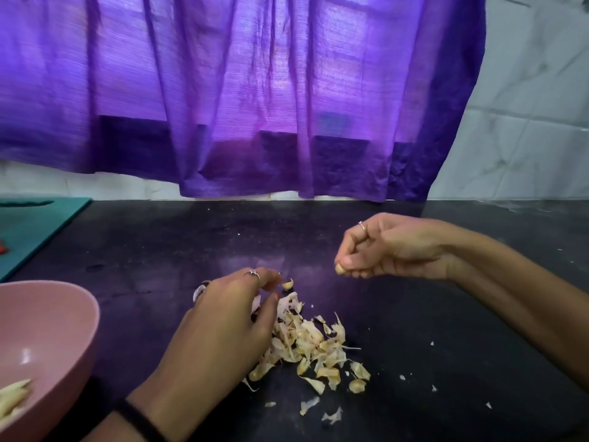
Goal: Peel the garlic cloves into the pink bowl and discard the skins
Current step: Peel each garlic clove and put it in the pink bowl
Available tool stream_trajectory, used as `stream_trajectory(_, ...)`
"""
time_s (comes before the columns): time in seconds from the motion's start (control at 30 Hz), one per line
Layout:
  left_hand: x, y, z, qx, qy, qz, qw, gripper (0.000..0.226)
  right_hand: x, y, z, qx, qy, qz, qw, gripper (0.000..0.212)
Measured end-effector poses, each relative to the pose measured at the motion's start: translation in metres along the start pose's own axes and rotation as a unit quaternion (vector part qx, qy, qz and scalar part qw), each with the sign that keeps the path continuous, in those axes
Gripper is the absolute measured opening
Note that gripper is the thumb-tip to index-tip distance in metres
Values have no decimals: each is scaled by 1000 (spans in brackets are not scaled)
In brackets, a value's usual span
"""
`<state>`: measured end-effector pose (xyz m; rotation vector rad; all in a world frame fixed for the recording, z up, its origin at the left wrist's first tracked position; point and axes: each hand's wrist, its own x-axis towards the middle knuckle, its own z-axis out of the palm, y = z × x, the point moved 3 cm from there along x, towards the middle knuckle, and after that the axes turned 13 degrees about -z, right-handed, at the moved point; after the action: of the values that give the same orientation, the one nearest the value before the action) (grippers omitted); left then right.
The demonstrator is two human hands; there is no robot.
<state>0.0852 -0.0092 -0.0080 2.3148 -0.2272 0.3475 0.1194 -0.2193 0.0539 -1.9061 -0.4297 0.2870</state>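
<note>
right hand (392, 247) pinches a small tan garlic clove (339, 268) above the black counter (414, 346), left hand (229, 314) curled over whitish garlic (199, 291) beside the papery skin pile (312, 346), pink bowl (47, 314) far left

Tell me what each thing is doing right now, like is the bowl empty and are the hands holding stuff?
pink bowl: upright on the counter, a few peeled cloves inside.
peeled cloves: lying in the bowl's bottom.
garlic skins: loose pile on the dark counter, not thrown away yet.
left hand: fingers curled over a white piece beside the pile.
right hand: raised, pinching a small garlic piece.
purple curtain: hanging closed.
</note>
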Motion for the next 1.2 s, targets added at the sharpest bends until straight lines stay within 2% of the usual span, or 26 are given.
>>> stream_trajectory(0.13, -1, 2, -1, 0, 2, 10, 1000, 27, 0, 33, 25, -190, -82, 81, 975, 27)
stream_trajectory(0.2, -2, 2, 0, 2, 3, 8, 1000, 25, 6, 22, 19, -184, -52, 48, 980, 24)
stream_trajectory(0.3, -2, 2, 0, 3, 0, 6, 1000, 29, 9, -5, 1, -47, 13, -24, 998, 15)
stream_trajectory(0.33, -2, 2, 0, 0, -1, 5, 1000, 30, 9, -2, 5, -64, 1, -19, 998, 16)
stream_trajectory(0.4, -2, 3, -2, 0, 0, 3, 1000, 26, 10, 21, 22, -185, -66, 36, 980, 23)
stream_trajectory(0.47, -3, 2, -3, 3, 2, 2, 1000, 24, 12, 24, 25, -205, -61, 44, 976, 26)
stream_trajectory(0.53, -3, 3, -1, 4, 6, 4, 1000, 26, 13, 5, 3, -91, 13, -32, 995, 21)
stream_trajectory(0.57, -2, 4, -1, 3, 6, 5, 1000, 27, 11, -3, -4, -27, 30, -54, 998, 17)
stream_trajectory(0.6, -3, 5, -2, 1, 5, 3, 1000, 28, 10, -3, -4, -22, 19, -57, 998, 17)
stream_trajectory(0.7, -4, 4, -1, -5, -1, 1, 1000, 28, 8, 30, 20, -188, -80, 48, 978, 28)
stream_trajectory(0.73, -4, 4, -1, -8, -6, 1, 1000, 28, 8, 33, 23, -190, -70, 54, 978, 29)
stream_trajectory(0.8, -4, 4, -1, -18, -8, 6, 1000, 25, 7, 19, 10, -63, 6, -12, 998, 21)
stream_trajectory(0.87, -2, 5, 1, -39, -10, 13, 999, 22, 0, 4, 3, 135, 58, -63, 987, 5)
stream_trajectory(0.9, -1, 6, 1, -59, -14, 11, 998, 21, -2, 4, 7, 191, 63, -68, 977, 5)
stream_trajectory(1.03, -1, 10, 2, -181, -50, -22, 982, 30, -3, 27, 45, 253, 13, -42, 966, 10)
stream_trajectory(1.2, -2, 11, -3, -216, -36, 1, 976, 26, -3, 33, 68, 379, 4, -37, 924, 12)
